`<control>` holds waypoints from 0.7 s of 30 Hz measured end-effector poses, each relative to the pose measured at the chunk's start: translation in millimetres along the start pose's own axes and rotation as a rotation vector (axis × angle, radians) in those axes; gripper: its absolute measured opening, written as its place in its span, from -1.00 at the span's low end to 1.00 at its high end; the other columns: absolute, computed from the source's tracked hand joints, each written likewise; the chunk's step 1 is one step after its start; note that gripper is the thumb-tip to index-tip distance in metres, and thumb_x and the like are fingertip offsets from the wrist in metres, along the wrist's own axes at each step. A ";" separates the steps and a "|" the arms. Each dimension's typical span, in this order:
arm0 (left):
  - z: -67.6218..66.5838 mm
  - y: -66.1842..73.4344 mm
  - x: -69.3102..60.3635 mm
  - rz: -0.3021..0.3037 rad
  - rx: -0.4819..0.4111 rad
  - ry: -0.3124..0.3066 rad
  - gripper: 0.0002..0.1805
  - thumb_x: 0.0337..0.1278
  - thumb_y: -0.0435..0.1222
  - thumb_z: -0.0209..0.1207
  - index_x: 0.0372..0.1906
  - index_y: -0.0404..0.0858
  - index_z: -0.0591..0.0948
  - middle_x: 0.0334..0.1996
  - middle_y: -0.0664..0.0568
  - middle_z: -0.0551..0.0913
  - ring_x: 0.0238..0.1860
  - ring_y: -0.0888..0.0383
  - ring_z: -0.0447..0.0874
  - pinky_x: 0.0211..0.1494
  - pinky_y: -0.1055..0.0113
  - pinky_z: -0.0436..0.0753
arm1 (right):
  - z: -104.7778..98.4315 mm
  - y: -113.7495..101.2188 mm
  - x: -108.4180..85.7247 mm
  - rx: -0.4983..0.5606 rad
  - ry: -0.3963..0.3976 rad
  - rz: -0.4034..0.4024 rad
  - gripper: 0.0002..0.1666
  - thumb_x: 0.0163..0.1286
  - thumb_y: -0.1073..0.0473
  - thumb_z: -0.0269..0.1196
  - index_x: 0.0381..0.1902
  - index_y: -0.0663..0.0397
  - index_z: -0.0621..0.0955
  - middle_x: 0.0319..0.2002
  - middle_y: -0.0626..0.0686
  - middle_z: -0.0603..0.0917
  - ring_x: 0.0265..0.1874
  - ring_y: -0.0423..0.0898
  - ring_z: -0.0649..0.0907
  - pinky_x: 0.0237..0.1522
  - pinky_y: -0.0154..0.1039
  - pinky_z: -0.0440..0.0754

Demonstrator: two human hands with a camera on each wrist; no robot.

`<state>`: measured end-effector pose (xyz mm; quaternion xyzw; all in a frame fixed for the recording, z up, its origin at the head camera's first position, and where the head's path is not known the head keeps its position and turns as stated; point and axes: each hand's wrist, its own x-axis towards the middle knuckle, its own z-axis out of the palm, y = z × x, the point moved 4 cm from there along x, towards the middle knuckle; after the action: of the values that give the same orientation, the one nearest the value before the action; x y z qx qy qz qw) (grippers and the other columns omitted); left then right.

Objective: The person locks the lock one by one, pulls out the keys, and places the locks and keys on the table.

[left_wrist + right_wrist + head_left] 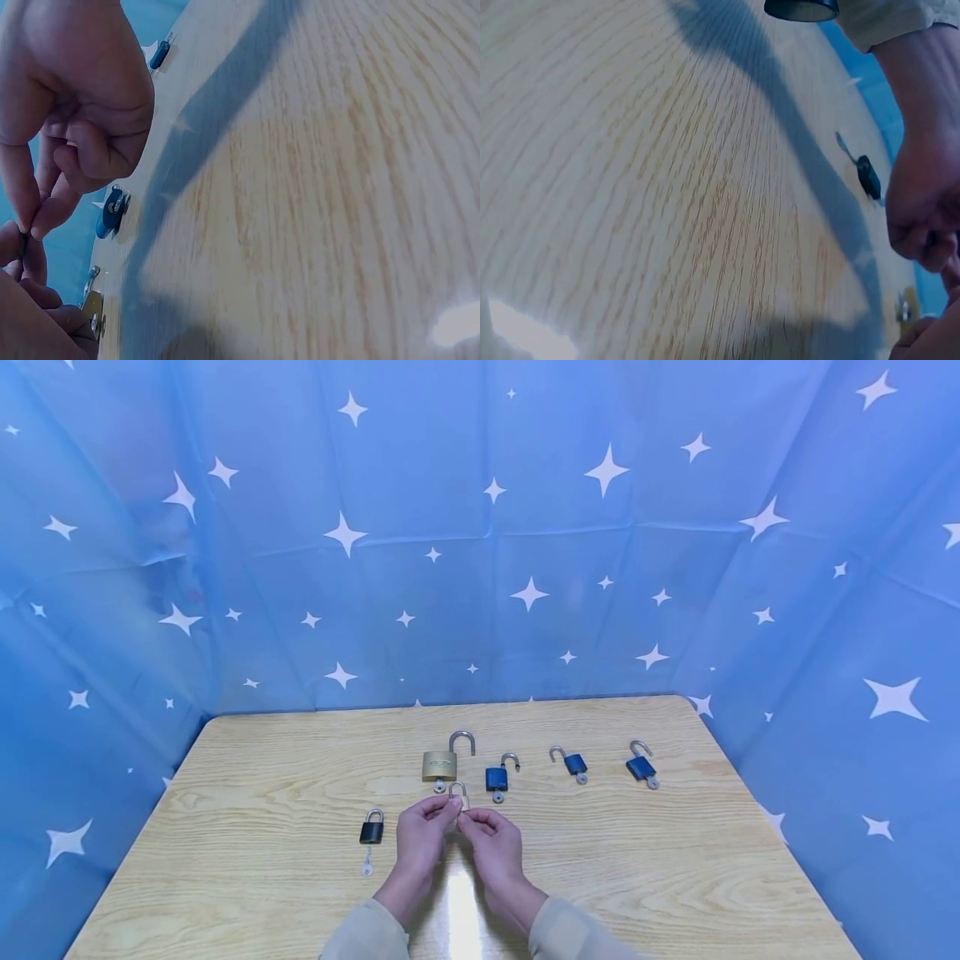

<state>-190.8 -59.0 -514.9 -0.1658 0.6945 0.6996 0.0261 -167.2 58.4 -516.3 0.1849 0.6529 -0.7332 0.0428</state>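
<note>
Just in front of me, both hands hold a small padlock (pixel 458 787) above the table, its silver shackle upward. My left hand (pixel 422 841) pinches its left side; my right hand (pixel 497 848) pinches low on its right. Fingers hide most of the body, and whether a key sits there is hidden. In the left wrist view, the right hand's (pixel 82 97) thumb and finger meet the left hand's (pixel 37 315) fingertips. Behind the hands lies a large brass padlock (pixel 439 766) with its shackle open and a key below. A blue padlock (pixel 497 778) lies right of it, likewise unlocked.
Two more unlocked blue padlocks, one near (pixel 575 764) and one farther right (pixel 641 767), have keys in them. Left of my hands lies a closed black padlock (pixel 371 832) with a key (pixel 367 864) below it. Starry blue curtains (pixel 480 610) surround the wooden table (pixel 262 793).
</note>
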 end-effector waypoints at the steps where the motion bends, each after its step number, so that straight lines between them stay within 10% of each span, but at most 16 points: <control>1: 0.3 0.4 0.1 0.002 -0.001 0.002 -0.63 0.05 -0.14 0.39 -0.10 -0.30 0.69 -0.31 0.02 0.75 -0.34 0.25 0.62 -0.23 0.37 0.59 | 0.2 0.2 1.1 0.004 -0.002 0.001 -0.76 0.26 0.26 0.32 -0.15 0.29 0.62 -0.29 0.09 0.74 -0.32 -0.15 0.66 -0.18 -0.24 0.59; 7: 2.2 1.1 1.0 -0.003 -0.013 -0.002 -0.66 0.06 -0.16 0.38 -0.12 -0.30 0.69 -0.32 0.02 0.74 -0.50 0.28 0.48 -0.47 0.45 0.46 | 0.3 -2.6 -1.7 -0.041 0.026 -0.036 -0.79 0.27 0.27 0.28 -0.17 0.28 0.61 -0.38 0.01 0.68 -0.39 -0.17 0.59 -0.31 -0.33 0.54; 21: -7.2 9.1 5.6 0.054 0.046 0.016 -0.67 0.03 -0.16 0.40 -0.16 -0.29 0.71 -0.27 -0.05 0.78 -0.21 0.13 0.74 -0.05 0.30 0.61 | 4.4 2.1 -13.8 -0.135 -0.033 -0.043 -0.80 0.26 0.26 0.27 -0.19 0.26 0.59 -0.43 -0.04 0.62 -0.42 -0.18 0.53 -0.38 -0.38 0.48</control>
<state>-197.0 -67.5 -507.5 -0.1517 0.7147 0.6828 0.0052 -154.7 51.3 -513.5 0.1554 0.7039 -0.6913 0.0499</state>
